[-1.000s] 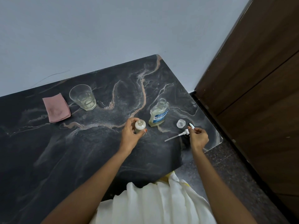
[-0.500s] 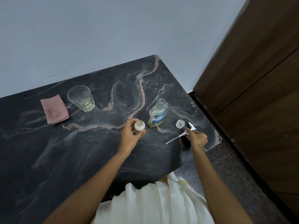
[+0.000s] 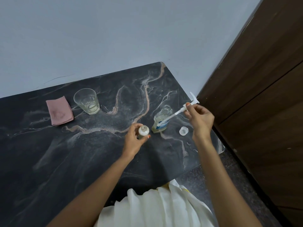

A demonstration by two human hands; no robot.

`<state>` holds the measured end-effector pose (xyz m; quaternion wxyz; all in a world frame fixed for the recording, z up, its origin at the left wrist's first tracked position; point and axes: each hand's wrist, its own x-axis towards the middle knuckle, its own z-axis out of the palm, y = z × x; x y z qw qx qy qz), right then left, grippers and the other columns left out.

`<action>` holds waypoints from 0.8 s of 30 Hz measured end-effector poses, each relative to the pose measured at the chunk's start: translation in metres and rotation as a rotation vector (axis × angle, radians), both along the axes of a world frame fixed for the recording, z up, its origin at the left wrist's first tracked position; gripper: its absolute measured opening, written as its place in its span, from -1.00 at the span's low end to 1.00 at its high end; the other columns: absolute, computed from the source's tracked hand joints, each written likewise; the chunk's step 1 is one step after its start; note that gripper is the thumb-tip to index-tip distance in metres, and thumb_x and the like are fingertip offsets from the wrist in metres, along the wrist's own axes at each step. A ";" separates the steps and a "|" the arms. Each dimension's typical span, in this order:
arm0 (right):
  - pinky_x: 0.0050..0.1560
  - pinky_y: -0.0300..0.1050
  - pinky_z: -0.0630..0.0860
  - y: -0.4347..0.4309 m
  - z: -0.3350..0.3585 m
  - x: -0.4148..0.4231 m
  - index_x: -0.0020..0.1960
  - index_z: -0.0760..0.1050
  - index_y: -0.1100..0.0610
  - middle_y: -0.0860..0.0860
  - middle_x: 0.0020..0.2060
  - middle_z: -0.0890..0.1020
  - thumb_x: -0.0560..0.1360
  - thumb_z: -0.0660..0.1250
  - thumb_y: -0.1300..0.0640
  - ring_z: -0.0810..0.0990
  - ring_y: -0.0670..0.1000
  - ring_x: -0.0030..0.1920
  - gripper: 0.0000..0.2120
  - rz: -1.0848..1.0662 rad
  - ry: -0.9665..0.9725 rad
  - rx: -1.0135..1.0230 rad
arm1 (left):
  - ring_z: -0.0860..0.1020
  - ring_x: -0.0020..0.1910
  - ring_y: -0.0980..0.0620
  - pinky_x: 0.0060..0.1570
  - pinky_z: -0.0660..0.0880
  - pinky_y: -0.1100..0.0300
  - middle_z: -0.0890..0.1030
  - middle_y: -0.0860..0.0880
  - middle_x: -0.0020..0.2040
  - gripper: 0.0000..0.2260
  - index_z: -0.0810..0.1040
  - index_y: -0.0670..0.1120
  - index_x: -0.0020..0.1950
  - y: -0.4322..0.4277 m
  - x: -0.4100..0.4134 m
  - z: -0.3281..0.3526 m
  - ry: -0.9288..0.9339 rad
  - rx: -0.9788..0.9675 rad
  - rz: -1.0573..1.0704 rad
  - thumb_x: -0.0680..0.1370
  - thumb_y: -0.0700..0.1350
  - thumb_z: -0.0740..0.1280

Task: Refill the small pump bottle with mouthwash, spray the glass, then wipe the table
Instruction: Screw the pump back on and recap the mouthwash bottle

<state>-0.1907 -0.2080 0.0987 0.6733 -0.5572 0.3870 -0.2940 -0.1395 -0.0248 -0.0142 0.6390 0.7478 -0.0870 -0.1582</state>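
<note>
White small pump bottle (image 3: 144, 130) sits half hidden in the gripping left hand (image 3: 133, 140), dead centre; right hand (image 3: 200, 119) pinches the pump (image 3: 179, 111) over the mouthwash bottle (image 3: 159, 126). Dark marbled bench (image 3: 65, 161), grey wall (image 3: 114, 38), door (image 3: 262, 79) at 3 o'clock.

forearms (image 3: 98, 185) bare to frame edge; orange-ish polish on right hand (image 3: 200, 119) thumbnail, paler on left hand (image 3: 133, 140) thumb; white pleated garment (image 3: 155, 208) nearside of both grips, yellow strip (image 3: 165, 185) at its top edge

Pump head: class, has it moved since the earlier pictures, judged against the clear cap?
Yes. The right hand has lifted the pump head off the table; it is now up beyond the clear cap, its tube crossing the mouthwash bottle.
</note>
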 end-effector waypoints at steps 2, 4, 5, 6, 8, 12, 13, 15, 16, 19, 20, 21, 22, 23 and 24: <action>-0.18 -0.21 0.59 0.012 0.007 0.008 -0.26 0.54 0.13 0.08 -0.31 0.61 0.36 0.46 0.18 0.61 -0.02 -0.26 -0.89 0.033 -0.003 -0.121 | 0.53 0.05 0.05 0.06 0.45 0.22 0.54 0.06 -0.02 -0.56 0.40 0.10 -0.06 0.000 0.000 0.000 0.002 -0.004 0.003 0.31 -0.34 0.47; -0.11 -0.12 0.58 0.023 0.009 0.013 -0.21 0.54 0.13 0.09 -0.28 0.61 0.36 0.47 0.15 0.59 0.02 -0.22 -0.88 0.066 0.007 -0.206 | 0.54 0.03 0.09 0.04 0.45 0.27 0.55 0.07 -0.03 -0.56 0.39 0.10 -0.06 -0.001 0.000 0.002 -0.002 -0.003 0.000 0.30 -0.33 0.48; -0.11 -0.13 0.57 0.028 0.008 0.015 -0.19 0.54 0.13 0.06 -0.30 0.61 0.35 0.47 0.14 0.59 -0.01 -0.23 -0.87 0.082 0.013 -0.238 | 0.53 0.01 0.13 0.02 0.45 0.29 0.55 0.10 -0.05 -0.57 0.39 0.11 -0.07 -0.001 0.000 0.002 -0.007 -0.003 -0.002 0.30 -0.32 0.48; -0.13 -0.17 0.56 0.033 0.007 0.017 -0.18 0.54 0.11 0.01 -0.32 0.60 0.35 0.47 0.12 0.57 -0.07 -0.26 -0.87 0.094 0.025 -0.276 | 0.53 0.00 0.16 0.00 0.45 0.31 0.55 0.11 -0.05 -0.57 0.39 0.10 -0.07 -0.001 0.000 0.003 -0.008 -0.006 -0.004 0.30 -0.31 0.49; -0.15 -0.25 0.54 0.041 0.004 0.020 -0.18 0.53 0.05 -0.09 -0.32 0.59 0.34 0.48 0.10 0.55 -0.15 -0.28 -0.86 0.124 0.051 -0.357 | 0.52 -0.01 0.20 -0.02 0.45 0.35 0.54 0.12 -0.05 -0.58 0.40 0.07 -0.04 0.000 0.000 0.002 0.003 -0.010 -0.010 0.30 -0.29 0.49; -0.20 -0.45 0.48 0.051 -0.003 0.021 -0.11 0.53 0.08 -0.06 -0.24 0.58 0.35 0.47 0.14 0.55 -0.20 -0.23 -0.84 0.173 0.032 -0.469 | 0.51 -0.01 0.25 -0.03 0.44 0.49 0.54 0.12 -0.05 -0.59 0.41 -0.01 0.01 0.000 0.000 0.000 0.018 -0.007 -0.014 0.30 -0.27 0.50; -0.21 -0.49 0.46 0.053 -0.004 0.021 -0.10 0.53 0.10 -0.05 -0.23 0.58 0.36 0.47 0.16 0.55 -0.20 -0.21 -0.83 0.186 0.025 -0.488 | 0.52 -0.02 0.26 -0.04 0.43 0.50 0.54 0.12 -0.05 -0.59 0.41 -0.02 0.01 0.000 0.001 0.000 0.019 -0.005 -0.016 0.30 -0.26 0.50; -0.21 -0.52 0.44 0.056 -0.008 0.021 -0.10 0.52 0.12 -0.02 -0.21 0.59 0.35 0.47 0.18 0.55 -0.18 -0.19 -0.83 0.227 0.019 -0.525 | 0.52 -0.02 0.24 -0.04 0.44 0.49 0.55 0.12 -0.05 -0.59 0.40 -0.01 0.01 0.000 0.001 0.000 0.020 -0.001 -0.016 0.30 -0.26 0.50; -0.22 -0.53 0.44 0.057 -0.010 0.021 -0.11 0.52 0.12 -0.01 -0.21 0.59 0.35 0.47 0.19 0.56 -0.17 -0.19 -0.83 0.250 0.016 -0.541 | 0.52 -0.01 0.23 -0.03 0.45 0.46 0.55 0.12 -0.05 -0.59 0.40 0.01 0.00 0.000 0.001 0.000 0.019 0.000 -0.015 0.30 -0.25 0.50; -0.19 -0.47 0.49 0.061 -0.018 0.018 -0.13 0.53 0.13 -0.02 -0.22 0.59 0.35 0.47 0.24 0.57 -0.20 -0.20 -0.84 0.348 0.017 -0.579 | 0.53 0.00 0.22 -0.02 0.46 0.36 0.55 0.13 -0.05 -0.58 0.39 0.11 -0.05 0.000 0.001 -0.001 0.012 0.005 -0.008 0.30 -0.23 0.51; -0.16 -0.43 0.52 0.063 -0.022 0.017 -0.11 0.54 0.16 -0.03 -0.22 0.59 0.35 0.46 0.25 0.58 -0.19 -0.20 -0.85 0.390 0.024 -0.586 | 0.53 0.00 0.21 -0.01 0.46 0.33 0.55 0.13 -0.05 -0.58 0.38 0.14 -0.06 0.001 0.001 -0.001 0.010 0.010 -0.004 0.30 -0.22 0.51; -0.13 -0.38 0.54 0.064 -0.026 0.016 -0.09 0.55 0.18 -0.03 -0.21 0.60 0.35 0.46 0.26 0.60 -0.17 -0.19 -0.84 0.433 0.032 -0.588 | 0.54 0.01 0.19 0.01 0.46 0.31 0.56 0.12 -0.05 -0.58 0.39 0.15 -0.07 0.000 0.001 -0.001 0.009 0.012 0.000 0.29 -0.21 0.51; -0.10 -0.33 0.56 0.065 -0.030 0.016 -0.07 0.56 0.19 -0.01 -0.20 0.62 0.35 0.45 0.28 0.61 -0.13 -0.18 -0.83 0.475 0.038 -0.590 | 0.54 0.01 0.17 0.03 0.47 0.27 0.57 0.11 -0.04 -0.58 0.39 0.15 -0.07 0.000 0.001 -0.002 0.010 0.010 0.003 0.29 -0.21 0.51; -0.08 -0.30 0.56 0.067 -0.034 0.015 -0.05 0.56 0.20 0.01 -0.18 0.63 0.35 0.45 0.29 0.62 -0.08 -0.16 -0.82 0.510 0.044 -0.595 | 0.55 0.01 0.15 0.04 0.48 0.25 0.57 0.10 -0.05 -0.58 0.39 0.16 -0.07 0.000 0.001 -0.002 0.013 0.009 0.006 0.29 -0.20 0.51; -0.07 -0.30 0.56 0.068 -0.038 0.015 -0.04 0.57 0.20 0.02 -0.17 0.64 0.35 0.44 0.30 0.62 -0.05 -0.15 -0.81 0.536 0.048 -0.608 | 0.56 0.01 0.14 0.04 0.49 0.23 0.58 0.10 -0.05 -0.59 0.39 0.16 -0.08 0.000 0.001 -0.002 0.014 0.009 0.008 0.29 -0.21 0.51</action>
